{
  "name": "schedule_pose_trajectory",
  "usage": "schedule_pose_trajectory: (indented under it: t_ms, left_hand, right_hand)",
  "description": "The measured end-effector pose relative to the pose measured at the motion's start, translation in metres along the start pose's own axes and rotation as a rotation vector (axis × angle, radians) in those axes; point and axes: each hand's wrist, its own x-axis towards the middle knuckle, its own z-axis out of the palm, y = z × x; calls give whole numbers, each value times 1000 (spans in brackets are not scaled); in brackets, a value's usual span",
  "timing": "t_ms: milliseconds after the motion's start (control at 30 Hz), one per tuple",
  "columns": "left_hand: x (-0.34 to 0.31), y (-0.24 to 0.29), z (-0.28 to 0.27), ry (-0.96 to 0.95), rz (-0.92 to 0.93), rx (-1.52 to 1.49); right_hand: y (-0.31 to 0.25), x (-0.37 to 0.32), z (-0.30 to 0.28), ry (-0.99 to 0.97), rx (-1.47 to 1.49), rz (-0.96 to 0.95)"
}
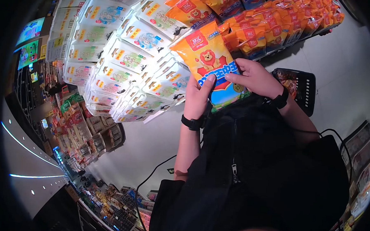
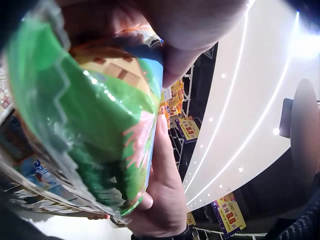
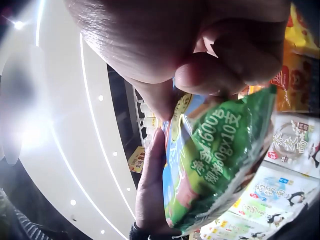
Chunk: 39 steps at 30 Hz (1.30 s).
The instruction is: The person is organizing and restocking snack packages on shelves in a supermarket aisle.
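An orange and blue bag with a cartoon lion (image 1: 208, 58) is held up between both hands in the head view. The left hand (image 1: 197, 95) grips its lower left side, thumb across the front. On its right side the right hand (image 1: 256, 78) pinches the edge, thumb on the front. The bag's green lower end (image 2: 100, 120) fills much of the left wrist view, where the left hand (image 2: 195, 25) looms close at the top. White print shows on the green end (image 3: 215, 145) in the right wrist view, below the right hand (image 3: 190, 45). Fingers behind the bag are mostly hidden.
Stacked white packages (image 1: 129, 57) stand on a display at the left. Similar orange bags (image 1: 275, 26) fill a shelf beyond the bag. A black basket (image 1: 305, 94) is on the floor at the right, and a cable (image 1: 153, 170) hangs by the body.
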Motion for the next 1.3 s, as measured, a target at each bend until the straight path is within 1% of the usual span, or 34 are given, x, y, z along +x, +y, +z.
schedule_pose_trajectory:
  t_ms: [67,167,233,300,333,367,467,567,667,800,867,933,1033,1133,1167,1300]
  left_hand:
    - [-3,-6,0,3,-22,11]
    - [0,-6,1,3,69,-2]
    - [-2,3,5,55,108,-43]
    - [-2,14,3,120,135,-13]
    - [-1,21,2,150,147,3]
    - [1,26,7,197,222,-26]
    - [-1,35,-3,186,146,36]
    - [2,36,1,227,191,9]
    - [3,32,-2,211,221,-50]
    - [4,33,-7,239,207,-100]
    - [5,32,-8,222,223,-140]
    - [5,32,-7,262,220,-128]
    - [3,28,-13,308,198,-140]
    - [-1,30,-11,327,208,-240]
    - [-1,28,-13,330,216,-240]
    - [-7,29,-12,361,227,-266]
  right_hand:
    - [5,3,-9,-49,-42,42]
    - [-6,2,-19,-131,-69,167]
    - [-1,-1,-25,-190,-61,151]
    - [2,-3,-27,-252,-46,155]
    - [3,-3,-28,-259,-60,166]
    - [3,-3,-29,-260,-73,175]
    - [-7,-2,-25,-250,-73,160]
    - [-2,0,-27,-262,-60,153]
    - [-1,0,-27,-258,-44,168]
    - [0,-1,-28,-263,-42,168]
    - [2,-1,-30,-270,-40,162]
    - [3,0,-31,-278,-32,143]
    - [-6,-1,-32,-298,-128,182]
    - [-18,-4,-21,-336,55,141]
    - [-11,-2,-20,-343,103,129]
    - [-5,-1,-24,-346,-32,109]
